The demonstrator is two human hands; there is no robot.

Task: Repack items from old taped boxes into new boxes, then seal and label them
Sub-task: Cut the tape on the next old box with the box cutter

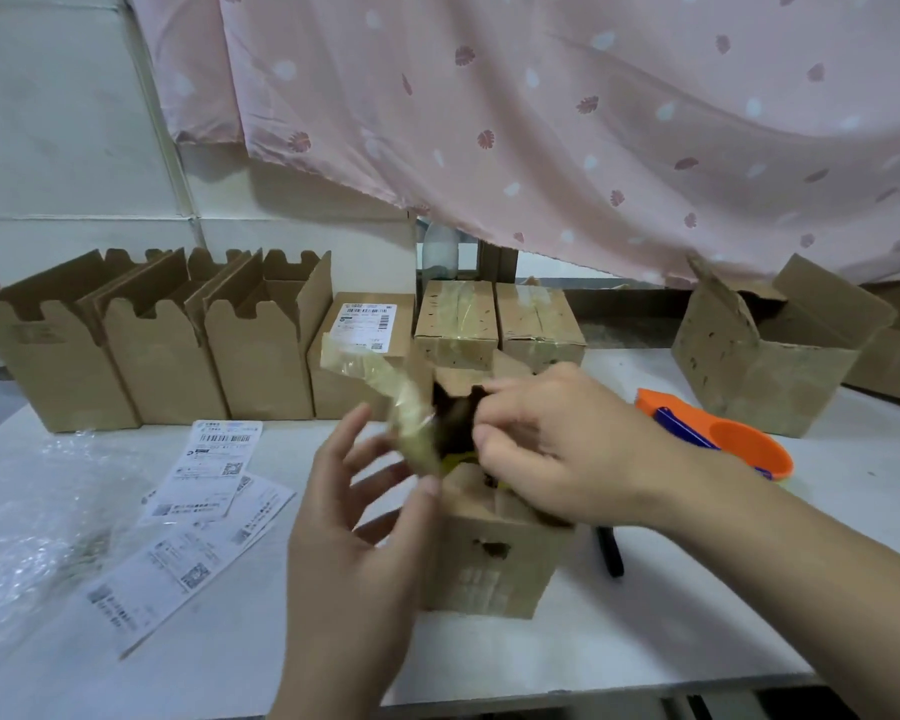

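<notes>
An old worn cardboard box (pixel 494 569) stands on the white table in front of me, its top torn open. A strip of yellowed tape (pixel 380 376) peels off it and rises to the left. My left hand (pixel 354 532) pinches the lower end of that tape with thumb and fingers. My right hand (pixel 557 444) is over the box's open top, fingers curled on a flap or the tape's edge; the view is blurred there. Something yellow shows inside the box.
Three open new boxes (pixel 152 350) stand at the back left, beside a sealed labelled box (pixel 359 350). Two old taped boxes (pixel 500 324) sit behind. An open worn box (pixel 770 350), an orange tape dispenser (pixel 723 433), a black pen (pixel 610 550), shipping labels (pixel 198 506) and bubble wrap (pixel 27 522) lie around.
</notes>
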